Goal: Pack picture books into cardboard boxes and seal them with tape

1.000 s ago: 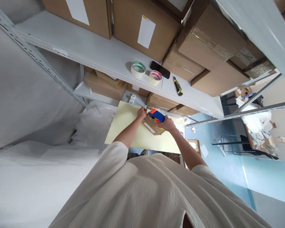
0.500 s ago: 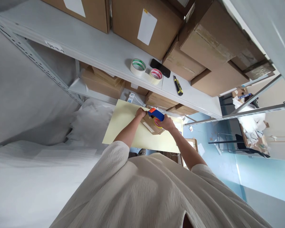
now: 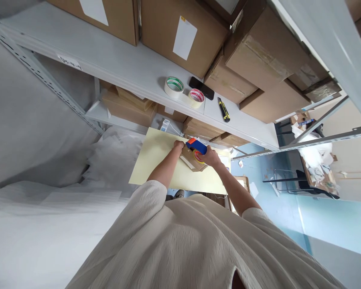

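Observation:
A small cardboard box with a white strip along its near side lies on a pale yellow tabletop. My left hand is closed at the box's far left corner; the fingertips are partly hidden. In my right hand is a blue tape dispenser with an orange front end and a roll of yellowish tape. The dispenser sits over the top of the box, its front end pointing left near my left hand. Whether tape touches the box is too small to tell.
Above the table, a grey shelf holds two tape rolls, a black phone, a yellow-black utility knife and large cardboard boxes. White wrapping material is heaped at left. A metal shelf post crosses at right.
Both hands, the tape dispenser and the box keep nearly the same places. The view has shifted slightly.

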Demonstrator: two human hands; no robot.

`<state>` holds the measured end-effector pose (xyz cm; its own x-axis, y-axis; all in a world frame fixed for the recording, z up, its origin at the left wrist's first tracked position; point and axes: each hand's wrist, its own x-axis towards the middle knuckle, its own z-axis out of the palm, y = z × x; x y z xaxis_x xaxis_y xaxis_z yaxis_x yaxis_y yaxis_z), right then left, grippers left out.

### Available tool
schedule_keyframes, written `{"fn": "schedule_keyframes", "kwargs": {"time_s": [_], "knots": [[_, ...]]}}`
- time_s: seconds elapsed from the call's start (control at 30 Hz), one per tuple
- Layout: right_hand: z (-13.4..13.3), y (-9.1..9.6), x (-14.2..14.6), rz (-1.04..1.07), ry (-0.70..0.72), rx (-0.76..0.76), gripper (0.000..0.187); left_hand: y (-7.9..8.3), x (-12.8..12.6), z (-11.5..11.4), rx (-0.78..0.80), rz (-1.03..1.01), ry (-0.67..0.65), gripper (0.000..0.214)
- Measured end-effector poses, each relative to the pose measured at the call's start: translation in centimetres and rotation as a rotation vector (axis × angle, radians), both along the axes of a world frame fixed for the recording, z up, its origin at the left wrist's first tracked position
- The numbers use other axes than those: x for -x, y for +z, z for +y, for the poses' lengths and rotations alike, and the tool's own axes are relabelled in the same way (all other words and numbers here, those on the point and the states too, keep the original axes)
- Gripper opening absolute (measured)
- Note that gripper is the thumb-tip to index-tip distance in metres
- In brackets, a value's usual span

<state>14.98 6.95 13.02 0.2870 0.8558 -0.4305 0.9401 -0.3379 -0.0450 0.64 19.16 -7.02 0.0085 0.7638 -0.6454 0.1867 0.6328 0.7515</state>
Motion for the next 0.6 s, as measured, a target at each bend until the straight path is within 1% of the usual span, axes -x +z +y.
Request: {"fn": "schedule_keyframes", "kwargs": {"time_s": [0.1, 0.2, 0.27, 0.33, 0.37, 0.4, 0.47, 0.53, 0.6], "knots": [[-0.1, 0.0, 0.0, -0.003, 0.003, 0.003, 0.064, 0.2, -0.3, -0.3, 0.094, 0.024, 0.019, 0.018], [-0.2, 0.2, 0.0, -0.002, 0.017, -0.004, 0.067, 0.7, 0.3, -0.9, 0.097, 0.049, 0.040, 0.016], [-0.2, 0.3, 0.0, 0.007, 0.017, -0.008, 0.069, 1.0, 1.3, -1.1, 0.057, 0.075, 0.063, 0.021], [-0.2, 0.4, 0.0, 0.013, 0.007, -0.001, 0.070, 1.4, 2.7, -1.1, -0.070, 0.060, 0.055, 0.031], [-0.2, 0.4, 0.0, 0.014, 0.002, 0.002, 0.071, 1.6, 3.5, -0.9, -0.184, 0.010, 0.012, 0.036], [-0.2, 0.5, 0.0, 0.015, -0.001, 0.004, 0.072, 1.8, 4.4, -0.7, -0.290, -0.070, -0.063, 0.040], [-0.1, 0.5, -0.2, 0.021, 0.001, 0.001, 0.072, 2.2, 6.0, -0.4, -0.434, -0.212, -0.254, 0.052], [-0.2, 0.4, -0.4, 0.033, 0.012, -0.005, 0.072, 2.5, 7.0, -0.3, -0.502, -0.269, -0.435, 0.074], [-0.2, 0.4, -0.7, 0.043, 0.029, -0.005, 0.072, 2.7, 7.3, -0.5, -0.555, -0.250, -0.568, 0.094]]}}
